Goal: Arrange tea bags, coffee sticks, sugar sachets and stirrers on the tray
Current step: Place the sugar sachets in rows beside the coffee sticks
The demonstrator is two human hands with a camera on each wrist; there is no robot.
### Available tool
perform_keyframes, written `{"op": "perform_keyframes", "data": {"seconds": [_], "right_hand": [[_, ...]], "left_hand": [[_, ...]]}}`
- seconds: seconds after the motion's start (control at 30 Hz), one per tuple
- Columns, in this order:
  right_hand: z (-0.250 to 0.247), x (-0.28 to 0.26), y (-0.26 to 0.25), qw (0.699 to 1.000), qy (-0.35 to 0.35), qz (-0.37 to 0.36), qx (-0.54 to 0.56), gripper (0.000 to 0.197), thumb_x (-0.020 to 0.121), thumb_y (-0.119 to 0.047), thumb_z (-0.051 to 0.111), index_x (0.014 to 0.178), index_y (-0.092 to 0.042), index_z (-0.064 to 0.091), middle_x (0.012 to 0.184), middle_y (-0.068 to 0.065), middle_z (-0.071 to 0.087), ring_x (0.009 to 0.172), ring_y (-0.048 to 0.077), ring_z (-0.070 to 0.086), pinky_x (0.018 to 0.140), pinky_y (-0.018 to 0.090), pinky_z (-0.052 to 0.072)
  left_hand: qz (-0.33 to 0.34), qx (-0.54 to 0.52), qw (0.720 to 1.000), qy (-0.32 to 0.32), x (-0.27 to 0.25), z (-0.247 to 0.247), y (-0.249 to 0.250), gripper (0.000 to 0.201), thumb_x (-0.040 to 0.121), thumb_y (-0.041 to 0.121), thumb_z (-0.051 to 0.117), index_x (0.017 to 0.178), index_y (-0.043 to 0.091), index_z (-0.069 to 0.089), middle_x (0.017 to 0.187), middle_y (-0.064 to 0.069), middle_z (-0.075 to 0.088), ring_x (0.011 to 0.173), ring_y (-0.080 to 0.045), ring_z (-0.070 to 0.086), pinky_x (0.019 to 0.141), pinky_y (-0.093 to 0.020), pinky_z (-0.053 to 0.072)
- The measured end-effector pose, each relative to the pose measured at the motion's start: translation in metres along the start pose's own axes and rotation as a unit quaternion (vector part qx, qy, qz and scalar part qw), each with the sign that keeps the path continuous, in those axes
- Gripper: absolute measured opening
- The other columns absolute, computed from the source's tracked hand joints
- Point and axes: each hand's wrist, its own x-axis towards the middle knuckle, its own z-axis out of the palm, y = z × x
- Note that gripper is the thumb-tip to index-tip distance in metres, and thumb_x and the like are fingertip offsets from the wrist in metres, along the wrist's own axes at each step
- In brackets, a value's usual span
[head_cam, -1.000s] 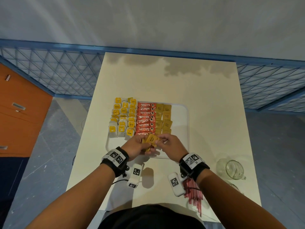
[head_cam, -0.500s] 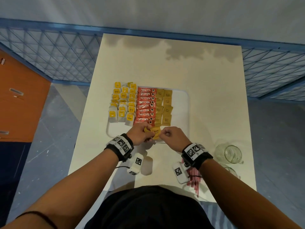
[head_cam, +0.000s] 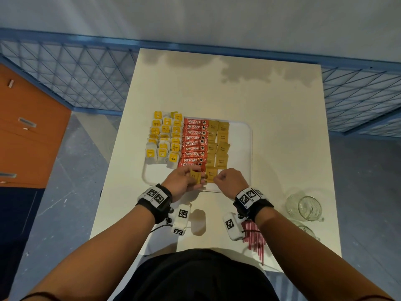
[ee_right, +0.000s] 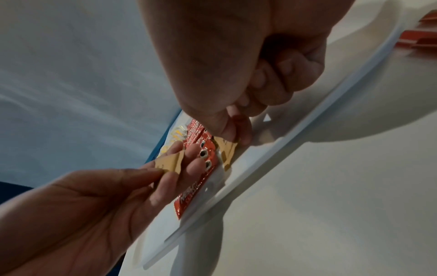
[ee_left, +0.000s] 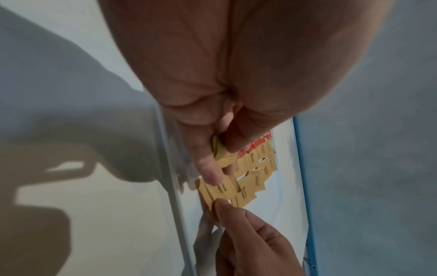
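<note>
Nearest on the cream table [head_cam: 271, 135] lie red stirrers [head_cam: 253, 236] at its near edge, with glass mugs [head_cam: 304, 206] to their right; just beyond, both hands work over the near rim of the white tray [head_cam: 243, 157]; the left hand [head_cam: 182, 181] pinches a small stack of brown sugar sachets [head_cam: 196, 177] in its grip; the right hand [head_cam: 231, 179] pinches one sachet [head_cam: 211, 174] lying at the near end of the sugar rows [head_cam: 218, 143]; beside these, coffee sticks [head_cam: 194, 143], then tea bags [head_cam: 165, 140] spilling over the tray's left rim; the tray's right strip is bare; farther off, open tabletop, a blue mesh railing [head_cam: 71, 72], an orange cabinet [head_cam: 23, 135] at left.
</note>
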Motion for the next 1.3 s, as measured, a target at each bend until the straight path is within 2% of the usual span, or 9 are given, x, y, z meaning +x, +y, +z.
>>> {"op": "perform_keyframes", "data": {"seconds": [0.13, 0.27, 0.4, 0.47, 0.63, 0.8, 0.9, 1.1, 1.3], "right_hand": [[0.002, 0.003, -0.003, 1.0, -0.005, -0.006, -0.011, 0.029, 0.085, -0.042, 0.059, 0.068, -0.021, 0.07, 0.069, -0.004, 0.07, 0.068, 0.018, 0.068, 0.071, 0.039, 0.061], [0.002, 0.005, -0.006, 0.999, -0.004, -0.009, -0.03, 0.034, 0.088, -0.046, 0.061, 0.068, -0.02, 0.069, 0.068, -0.005, 0.069, 0.068, 0.016, 0.067, 0.072, 0.037, 0.06], [0.001, 0.002, -0.004, 1.0, -0.001, -0.014, -0.018, 0.036, 0.089, -0.05, 0.062, 0.066, -0.021, 0.063, 0.069, -0.006, 0.067, 0.07, 0.017, 0.066, 0.071, 0.037, 0.059], [0.001, -0.001, -0.006, 0.999, -0.005, -0.038, 0.017, 0.032, 0.088, -0.049, 0.063, 0.072, -0.022, 0.068, 0.076, -0.008, 0.07, 0.076, 0.015, 0.067, 0.074, 0.037, 0.058], [0.006, -0.008, -0.009, 0.988, -0.042, -0.069, 0.131, 0.048, 0.087, -0.058, 0.059, 0.079, -0.013, 0.072, 0.071, 0.003, 0.067, 0.065, 0.025, 0.06, 0.065, 0.043, 0.052], [0.006, -0.017, -0.012, 0.969, -0.058, -0.095, 0.221, 0.022, 0.093, -0.03, 0.066, 0.079, -0.016, 0.075, 0.066, -0.007, 0.066, 0.057, 0.008, 0.055, 0.058, 0.026, 0.044], [0.004, -0.021, -0.011, 0.963, -0.046, -0.103, 0.246, 0.016, 0.095, -0.021, 0.068, 0.083, -0.013, 0.076, 0.061, -0.014, 0.064, 0.056, 0.007, 0.056, 0.056, 0.02, 0.043], [0.0, -0.019, 0.004, 0.97, -0.002, -0.127, 0.208, 0.015, 0.093, -0.034, 0.067, 0.083, -0.024, 0.073, 0.074, -0.008, 0.069, 0.069, 0.013, 0.063, 0.069, 0.04, 0.055], [-0.002, -0.023, 0.009, 0.976, 0.0, -0.142, 0.167, 0.015, 0.093, -0.036, 0.065, 0.086, -0.025, 0.073, 0.078, -0.011, 0.07, 0.071, 0.009, 0.062, 0.072, 0.038, 0.056]], "left_hand": [[0.004, -0.01, 1.0, 0.027, -0.001, -0.005, -0.004, 0.036, 0.093, -0.018, 0.048, 0.121, 0.002, 0.057, 0.117, -0.028, 0.068, 0.107, -0.045, 0.068, 0.088, -0.046, 0.06], [0.009, -0.009, 0.998, 0.056, -0.001, -0.01, -0.008, 0.024, 0.098, -0.006, 0.054, 0.121, -0.005, 0.056, 0.115, -0.028, 0.069, 0.097, -0.04, 0.071, 0.091, -0.052, 0.058], [0.011, 0.012, 0.998, 0.06, -0.002, -0.008, -0.008, 0.014, 0.099, -0.001, 0.055, 0.112, -0.001, 0.062, 0.101, -0.022, 0.073, 0.064, -0.02, 0.069, 0.062, -0.029, 0.059], [0.021, 0.016, 0.998, 0.056, -0.001, -0.006, -0.008, 0.013, 0.099, 0.001, 0.055, 0.105, 0.002, 0.066, 0.09, -0.017, 0.07, 0.054, -0.014, 0.06, 0.061, -0.025, 0.056], [0.041, -0.005, 0.998, 0.045, -0.002, 0.0, -0.004, 0.014, 0.098, 0.006, 0.058, 0.107, 0.003, 0.069, 0.085, -0.011, 0.073, 0.06, -0.015, 0.065, 0.063, -0.024, 0.057], [0.048, 0.065, 0.996, 0.043, -0.001, 0.004, -0.001, 0.014, 0.097, 0.011, 0.064, 0.106, 0.013, 0.073, 0.089, -0.006, 0.073, 0.075, -0.016, 0.065, 0.069, -0.027, 0.051], [0.042, 0.06, 0.997, 0.04, -0.001, 0.009, 0.0, 0.013, 0.095, 0.005, 0.065, 0.1, 0.014, 0.073, 0.081, -0.003, 0.073, 0.067, -0.013, 0.064, 0.06, -0.023, 0.052], [0.021, 0.048, 0.998, 0.041, -0.001, 0.014, -0.002, 0.017, 0.094, 0.014, 0.069, 0.11, 0.008, 0.068, 0.092, -0.011, 0.069, 0.073, -0.021, 0.066, 0.059, -0.025, 0.056], [0.013, 0.041, 0.999, 0.02, 0.004, 0.015, -0.003, 0.021, 0.097, 0.022, 0.066, 0.106, 0.004, 0.072, 0.096, -0.018, 0.07, 0.079, -0.029, 0.065, 0.07, -0.033, 0.059]]}}
